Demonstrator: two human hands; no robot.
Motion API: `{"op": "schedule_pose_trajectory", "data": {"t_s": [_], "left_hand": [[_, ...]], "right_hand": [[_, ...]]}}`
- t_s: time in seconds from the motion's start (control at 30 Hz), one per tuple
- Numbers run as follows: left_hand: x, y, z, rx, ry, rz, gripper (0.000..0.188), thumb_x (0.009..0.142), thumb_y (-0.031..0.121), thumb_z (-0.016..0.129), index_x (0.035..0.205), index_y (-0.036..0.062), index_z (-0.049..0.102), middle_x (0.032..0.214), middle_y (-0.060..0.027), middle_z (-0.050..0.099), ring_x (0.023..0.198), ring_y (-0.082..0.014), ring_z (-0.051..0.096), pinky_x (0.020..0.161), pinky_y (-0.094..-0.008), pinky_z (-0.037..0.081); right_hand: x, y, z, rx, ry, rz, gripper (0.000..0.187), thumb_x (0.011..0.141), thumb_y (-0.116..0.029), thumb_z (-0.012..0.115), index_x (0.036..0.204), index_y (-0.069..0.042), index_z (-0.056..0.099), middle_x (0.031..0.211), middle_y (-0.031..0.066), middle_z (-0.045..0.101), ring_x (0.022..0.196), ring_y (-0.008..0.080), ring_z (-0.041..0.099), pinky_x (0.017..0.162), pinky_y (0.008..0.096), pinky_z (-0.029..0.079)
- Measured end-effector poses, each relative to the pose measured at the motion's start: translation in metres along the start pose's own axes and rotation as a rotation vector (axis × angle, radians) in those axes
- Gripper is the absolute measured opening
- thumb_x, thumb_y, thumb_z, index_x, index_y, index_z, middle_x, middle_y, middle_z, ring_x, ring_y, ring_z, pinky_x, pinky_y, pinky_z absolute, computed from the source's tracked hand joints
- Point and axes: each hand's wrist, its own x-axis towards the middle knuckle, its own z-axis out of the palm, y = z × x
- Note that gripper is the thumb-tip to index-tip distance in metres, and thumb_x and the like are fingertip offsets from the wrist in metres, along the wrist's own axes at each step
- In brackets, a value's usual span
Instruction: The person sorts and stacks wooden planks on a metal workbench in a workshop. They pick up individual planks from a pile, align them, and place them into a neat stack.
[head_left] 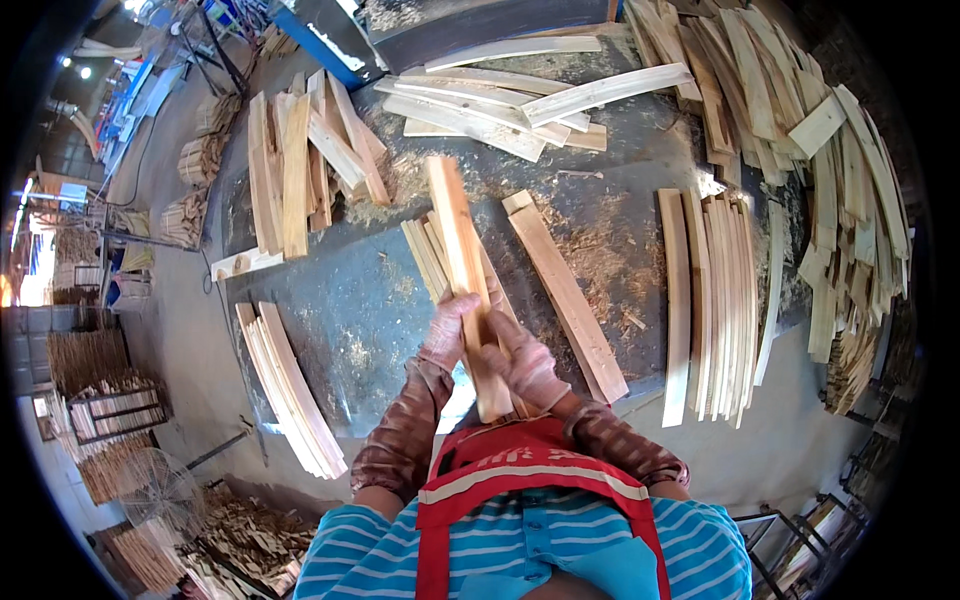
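A wooden slat (457,225) stands out lengthwise from my body over the workbench (350,310), its far end raised and slightly blurred. My left hand (449,329), in a pale thin glove, grips its left edge with the thumb on top. On the other side, my right hand (525,365), gloved as well, closes round the slat closer to my red apron (530,460). Beneath it lie more slats (425,255), partly hidden by the held one and my hands. Just right of my hands rests a short stack of slats (570,300).
More slats line the bench at left (285,385) and right (715,310). Loose slat piles lie at the far left (295,165), far middle (500,100) and far right (840,190). Sawdust (610,250) covers parts of the bench. A fan (160,485) stands on the floor at left.
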Motion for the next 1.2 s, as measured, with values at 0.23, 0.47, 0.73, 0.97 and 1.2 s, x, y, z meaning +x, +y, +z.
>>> {"op": "schedule_pose_trajectory", "data": {"t_s": [0.23,0.47,0.73,0.97,1.2], "left_hand": [[-0.021,0.029,-0.043,-0.117,0.014,-0.010,0.050,0.085,0.019,0.069,0.125,-0.0086,0.058,0.107,-0.0173,0.069,0.092,-0.0300,0.070,0.081,-0.0416,0.059],[-0.006,-0.101,-0.150,0.301,0.687,0.157,0.042,0.096,0.026,0.067,0.127,-0.0026,0.063,0.110,-0.0046,0.069,0.090,-0.0156,0.066,0.078,-0.0278,0.054],[-0.004,-0.099,-0.130,0.237,0.559,0.018,0.045,0.096,0.017,0.069,0.136,-0.0011,0.059,0.124,-0.0090,0.068,0.113,-0.0200,0.062,0.096,-0.0302,0.050],[0.030,-0.040,-0.068,0.428,0.584,0.400,0.045,0.095,0.009,0.069,0.137,-0.0018,0.057,0.137,-0.0111,0.061,0.126,-0.0205,0.056,0.107,-0.0310,0.044],[0.033,-0.050,0.089,0.407,0.040,-0.220,0.099,0.086,0.015,0.078,0.160,0.0043,0.012,0.137,-0.0195,0.049,0.121,-0.0257,0.054,0.098,-0.0389,0.051]], "right_hand": [[-0.016,0.107,0.033,0.215,-0.072,0.658,0.046,0.088,-0.038,0.064,0.113,-0.001,0.070,0.100,0.0191,0.073,0.098,0.0345,0.069,0.087,0.0396,0.053],[-0.002,0.084,0.044,0.483,-0.215,0.646,0.031,0.091,-0.036,0.067,0.099,-0.008,0.076,0.079,0.0049,0.070,0.072,0.0168,0.067,0.069,0.0304,0.055],[-0.017,0.063,-0.017,-0.321,-0.313,0.127,0.041,0.083,-0.032,0.071,0.120,-0.014,0.068,0.128,0.0130,0.064,0.115,0.0332,0.062,0.098,0.0438,0.051],[-0.036,0.112,-0.064,-0.456,0.031,0.291,0.088,0.070,-0.026,0.077,0.148,-0.009,0.038,0.144,0.0208,0.047,0.127,0.0455,0.048,0.106,0.0529,0.042],[-0.029,0.098,-0.067,0.299,0.142,0.468,0.076,0.079,-0.037,0.078,0.144,-0.006,0.051,0.132,0.0173,0.063,0.122,0.0269,0.061,0.104,0.0386,0.047]]}}
